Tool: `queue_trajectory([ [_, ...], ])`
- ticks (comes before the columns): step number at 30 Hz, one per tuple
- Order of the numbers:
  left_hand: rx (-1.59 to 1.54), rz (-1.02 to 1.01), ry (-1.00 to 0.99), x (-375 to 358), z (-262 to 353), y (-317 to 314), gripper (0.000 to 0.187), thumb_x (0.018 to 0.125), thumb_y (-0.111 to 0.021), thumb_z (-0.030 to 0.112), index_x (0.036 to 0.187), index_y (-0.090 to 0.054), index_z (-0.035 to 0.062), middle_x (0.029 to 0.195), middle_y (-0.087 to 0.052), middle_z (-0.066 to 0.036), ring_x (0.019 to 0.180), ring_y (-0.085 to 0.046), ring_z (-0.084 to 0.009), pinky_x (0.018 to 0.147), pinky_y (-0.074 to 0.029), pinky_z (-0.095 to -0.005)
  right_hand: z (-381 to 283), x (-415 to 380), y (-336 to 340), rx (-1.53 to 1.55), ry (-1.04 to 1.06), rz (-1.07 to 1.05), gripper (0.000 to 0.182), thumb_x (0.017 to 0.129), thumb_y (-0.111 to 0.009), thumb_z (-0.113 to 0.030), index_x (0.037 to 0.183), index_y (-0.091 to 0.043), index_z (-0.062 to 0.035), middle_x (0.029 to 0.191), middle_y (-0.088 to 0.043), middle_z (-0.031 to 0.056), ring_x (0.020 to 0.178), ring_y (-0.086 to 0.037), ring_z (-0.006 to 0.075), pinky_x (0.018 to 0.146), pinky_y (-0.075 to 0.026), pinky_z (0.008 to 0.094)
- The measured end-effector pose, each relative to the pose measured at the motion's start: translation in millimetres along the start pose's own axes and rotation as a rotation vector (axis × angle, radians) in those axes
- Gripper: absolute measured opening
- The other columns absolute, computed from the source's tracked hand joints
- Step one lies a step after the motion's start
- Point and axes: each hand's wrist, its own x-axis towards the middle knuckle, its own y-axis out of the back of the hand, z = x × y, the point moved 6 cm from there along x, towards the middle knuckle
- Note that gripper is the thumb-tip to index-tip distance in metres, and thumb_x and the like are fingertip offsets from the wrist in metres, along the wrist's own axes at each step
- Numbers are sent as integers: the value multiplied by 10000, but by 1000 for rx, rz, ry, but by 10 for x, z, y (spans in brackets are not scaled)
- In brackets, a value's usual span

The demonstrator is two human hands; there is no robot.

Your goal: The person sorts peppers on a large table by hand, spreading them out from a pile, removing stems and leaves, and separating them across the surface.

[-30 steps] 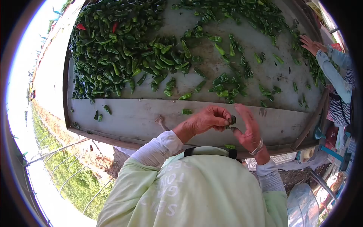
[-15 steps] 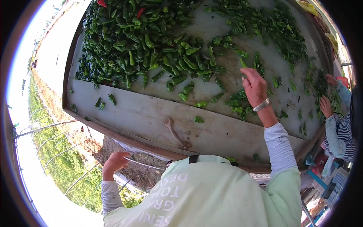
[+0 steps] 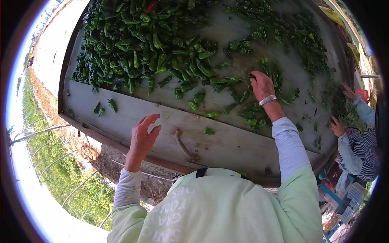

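Note:
Green peppers (image 3: 137, 60) lie in a large heap on the far left of the metal table (image 3: 121, 99), with smaller groups spread across the middle. My right hand (image 3: 263, 86), with a silver bracelet at the wrist, is down among the loose peppers at the centre right. Its fingers are curled together, and a dark green pepper (image 3: 251, 75) shows at the fingertips, partly hidden by them. My left hand (image 3: 142, 135) is over the table's near edge, thumb and fingers apart, holding nothing. Close by it, a curved metal handle (image 3: 184, 145) is fixed to the near panel.
Another pile of peppers (image 3: 302, 40) covers the far right. At the right edge, a co-worker in a striped top (image 3: 360, 152) has both hands near the table's peppers. A red pepper (image 3: 151, 7) lies in the heap. Wire hoops and plants (image 3: 52, 170) are at the left.
My left hand has moved up and right from beside the table to over its edge, and its fingers have opened. My right hand has lowered slightly left onto the peppers. The view has shifted slightly.

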Motion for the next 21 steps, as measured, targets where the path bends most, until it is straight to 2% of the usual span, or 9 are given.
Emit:
queue_trajectory([
  [1, -23, 70, -89, 154, 11, -81, 357, 750, -626, 33, 1104, -582, 36, 997, -613, -153, 868, -615, -252, 757, -488, -328, 258, -149, 105, -12, -2, 93, 241, 787, -617, -129, 1016, -594, -57, 823, -629, 128, 787, -631, 262, 623, -504, 392],
  [3, -51, 125, -183, 427, 127, -204, 364, 746, -629, 40, 1107, -579, 39, 1016, -605, -155, 883, -609, -266, 768, -484, -330, 801, -518, 211, 496, -635, -109, 223, 825, -597, -132, 1037, -597, -64, 729, -607, 78, 637, -595, 156, 464, -445, 311],
  [5, 23, 169, -161, 684, 237, -297, 437, 742, -648, 70, 1167, -545, 64, 1101, -572, -167, 973, -577, -289, 825, -462, -334, 1139, -923, 314, 1035, -929, -48, 228, 860, -574, -151, 1084, -589, -108, 749, -577, 26, 547, -508, 83, 380, -339, 237],
  [6, 22, 161, -164, 825, 247, -378, 437, 742, -648, 70, 1167, -545, 64, 1101, -572, -167, 973, -577, -289, 825, -462, -334, 1237, -1085, 403, 1033, -937, -42, 228, 860, -574, -151, 1084, -589, -108, 749, -577, 26, 547, -508, 83, 380, -339, 237],
  [8, 133, 255, -261, 1002, 274, -527, 605, 726, -691, 156, 1280, -450, 116, 1241, -477, -168, 1164, -448, -327, 915, -401, -423, 1238, -1392, 515, 1557, -864, 62, 276, 895, -530, -205, 1163, -548, -143, 794, -565, 21, 561, -500, 123, 420, -351, 241],
  [12, 337, 200, -145, 1060, 413, -900, 761, 695, -728, 246, 1353, -355, 165, 1353, -339, -165, 1284, -265, -374, 955, -314, -540, 799, -1812, 678, 1818, -897, 127, 273, 912, -485, -272, 1134, -521, -118, 796, -536, 38, 654, -530, 179, 554, -418, 260],
  [14, 390, 131, -185, 947, 526, -1062, 824, 675, -740, 288, 1377, -323, 174, 1403, -259, -147, 1322, -187, -381, 964, -290, -563, 762, -2022, 567, 1752, -886, 94, 254, 907, -489, -259, 1110, -526, -111, 795, -534, 40, 656, -535, 179, 551, -418, 257],
  [19, 406, 4, -284, 593, 785, -1427, 833, 656, -744, 286, 1374, -334, 191, 1407, -238, -165, 1308, -202, -408, 960, -289, -559, 148, -2037, 263, 1552, -877, -224, 192, 892, -479, -162, 1041, -556, -70, 792, -566, 21, 600, -526, 119, 512, -397, 230],
  [21, 376, -95, -352, 479, 928, -1584, 817, 645, -746, 281, 1361, -361, 203, 1410, -232, -162, 1310, -203, -405, 952, -299, -558, -41, -1885, 189, 1406, -797, -231, 170, 889, -491, -150, 1007, -578, -64, 782, -577, 9, 592, -522, 101, 509, -388, 221],
])
